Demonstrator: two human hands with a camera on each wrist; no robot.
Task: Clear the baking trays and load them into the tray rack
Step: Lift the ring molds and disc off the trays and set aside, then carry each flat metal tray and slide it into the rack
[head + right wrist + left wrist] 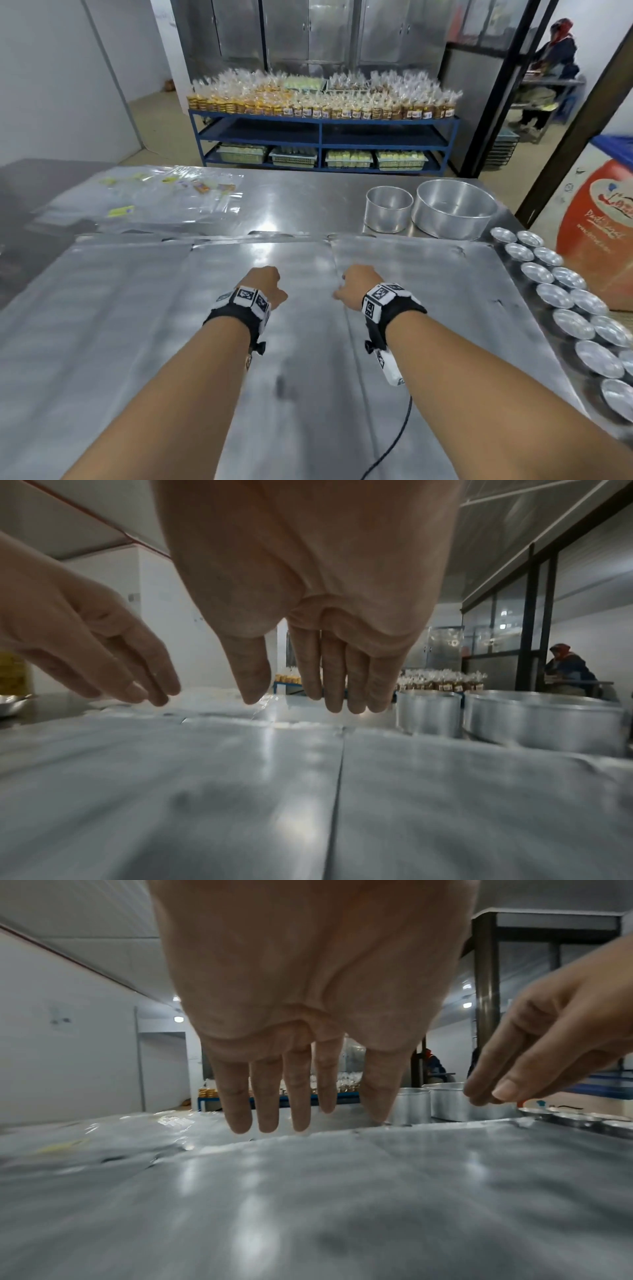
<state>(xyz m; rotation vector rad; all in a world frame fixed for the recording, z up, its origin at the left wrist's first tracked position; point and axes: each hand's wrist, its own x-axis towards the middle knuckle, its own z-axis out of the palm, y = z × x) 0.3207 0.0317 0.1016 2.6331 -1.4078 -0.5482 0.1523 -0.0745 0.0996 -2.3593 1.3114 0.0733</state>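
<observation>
Three flat metal baking trays lie side by side on the steel table: a left tray (pixel 96 325), a middle tray (pixel 267 342) and a right tray (pixel 445 308). Their surfaces are bare. My left hand (pixel 265 284) and right hand (pixel 356 286) hover close together over the middle tray, near its seam with the right one. In the left wrist view my left hand (pixel 298 1110) has straight fingers pointing down just above the tray (pixel 342 1191), holding nothing. In the right wrist view my right hand (pixel 335 691) looks the same, with the left hand (pixel 137 680) beside it.
Two round cake tins (pixel 388 209) (pixel 454 209) stand behind the right tray. Several small tart moulds (pixel 568 305) line the table's right edge. Clear plastic bags (pixel 154 195) lie at the back left. A blue shelf of packed goods (pixel 322 137) stands beyond. A person (pixel 555 68) sits far right.
</observation>
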